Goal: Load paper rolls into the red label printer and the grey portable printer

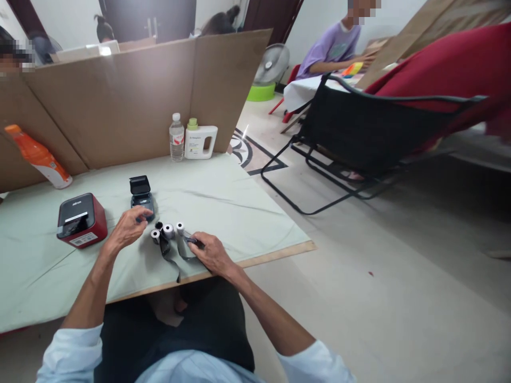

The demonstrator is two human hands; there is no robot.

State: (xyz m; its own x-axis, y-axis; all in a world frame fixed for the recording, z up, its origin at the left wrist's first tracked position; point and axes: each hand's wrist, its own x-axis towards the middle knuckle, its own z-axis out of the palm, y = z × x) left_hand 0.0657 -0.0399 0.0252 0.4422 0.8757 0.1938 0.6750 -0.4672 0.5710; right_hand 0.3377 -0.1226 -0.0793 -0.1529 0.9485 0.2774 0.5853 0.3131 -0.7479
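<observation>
Left of centre in the frame, a small dark device [142, 202] stands on the covered table [203, 194] with its lid [139, 184] raised, and the left hand [130, 226] is at its near end, fingers bent and fairly narrow; whether they touch the device or pinch something small I cannot tell. Nearer the middle, the right hand [211, 252] is closed on a dark piece [195, 242], too small to identify, just beside the white-ended roll [180, 227]. A cluster of rolls [168, 231] sits between the hands, a dark strip [171, 261] trailing from it toward the table's lower edge. The step in hand seems to be handling the dark piece and the rolls next to the raised-lid device. From here, any move calls for a firm right-hand hold, the loose strip kept free of the fingers, and care not to knock the rolls over. The red-and-black machine [82, 221] at the left of the frame, and the orange bottle [42, 157] above it, stand apart from both hands.
</observation>
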